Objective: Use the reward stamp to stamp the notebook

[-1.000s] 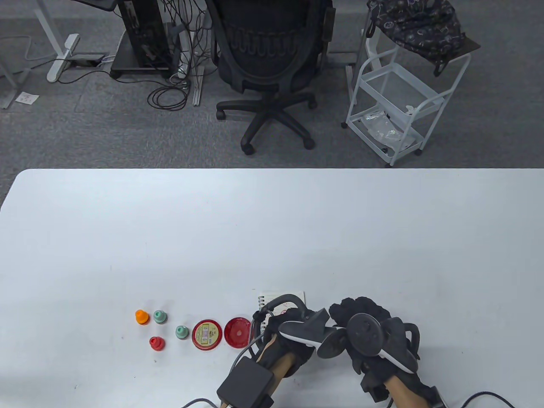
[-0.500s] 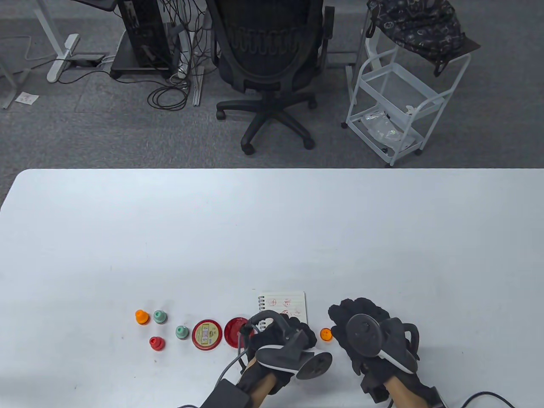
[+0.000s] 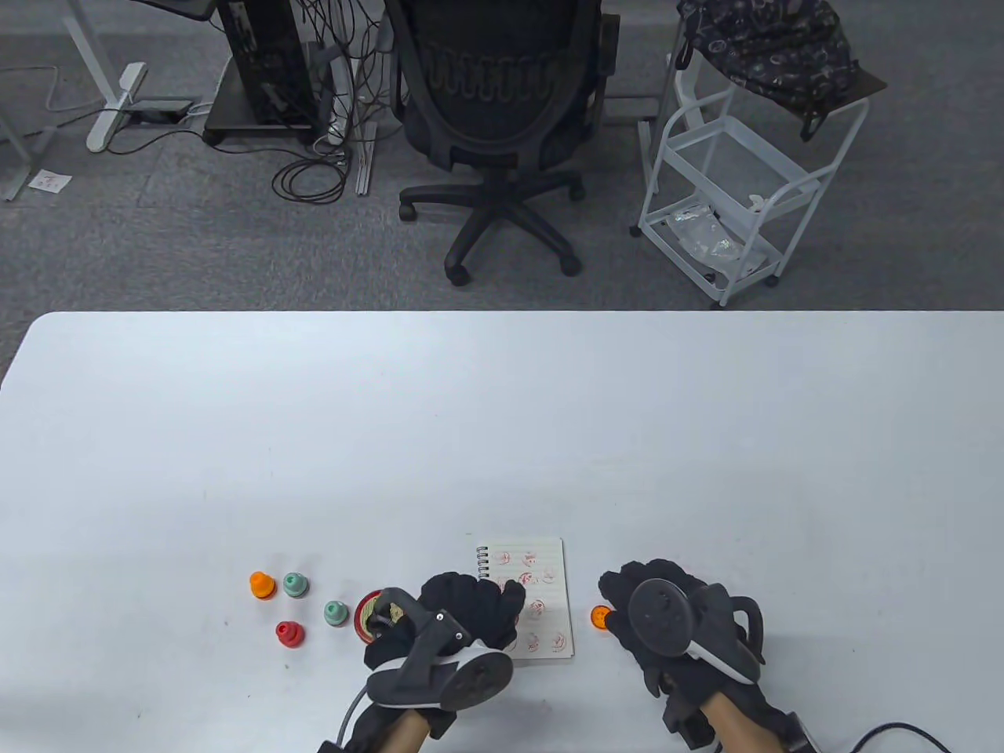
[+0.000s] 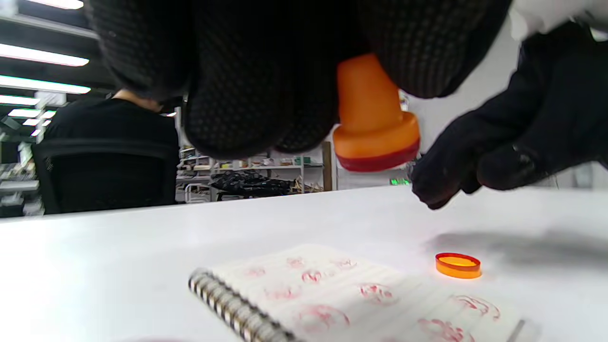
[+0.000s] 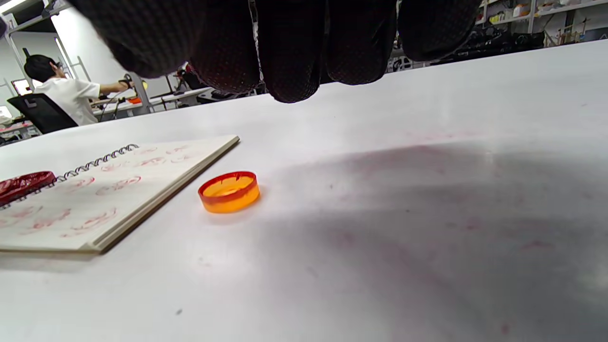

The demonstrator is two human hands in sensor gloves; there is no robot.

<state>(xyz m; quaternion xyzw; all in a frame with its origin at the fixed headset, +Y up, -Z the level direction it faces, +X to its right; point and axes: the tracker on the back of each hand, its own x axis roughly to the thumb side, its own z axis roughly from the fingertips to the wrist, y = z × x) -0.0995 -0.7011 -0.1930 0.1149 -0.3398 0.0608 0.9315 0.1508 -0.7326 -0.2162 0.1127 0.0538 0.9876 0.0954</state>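
Observation:
My left hand (image 3: 471, 600) grips an orange stamp (image 4: 375, 128) by its stem, red face down, held above the table. In the table view the hand hides the stamp and covers the notebook's left edge and the red ink pad. The spiral notebook (image 3: 541, 588) lies open with several red stamp marks; it also shows in the left wrist view (image 4: 361, 294) and right wrist view (image 5: 95, 199). The stamp's orange cap (image 3: 600, 617) lies on the table right of the notebook. My right hand (image 3: 627, 596) hovers empty beside the cap (image 5: 229, 191), fingers curled down.
Left of the notebook stand an orange stamp (image 3: 261, 584), two green stamps (image 3: 295, 584) (image 3: 336, 612) and a red stamp (image 3: 289, 633). The labelled ink pad lid (image 3: 367, 616) is half hidden by my left hand. The red ink pad (image 5: 23, 185) shows in the right wrist view.
My left hand has moved left and toward me, from beside my right hand to over the ink pad, uncovering the notebook page and the orange cap. My right hand barely shifted.

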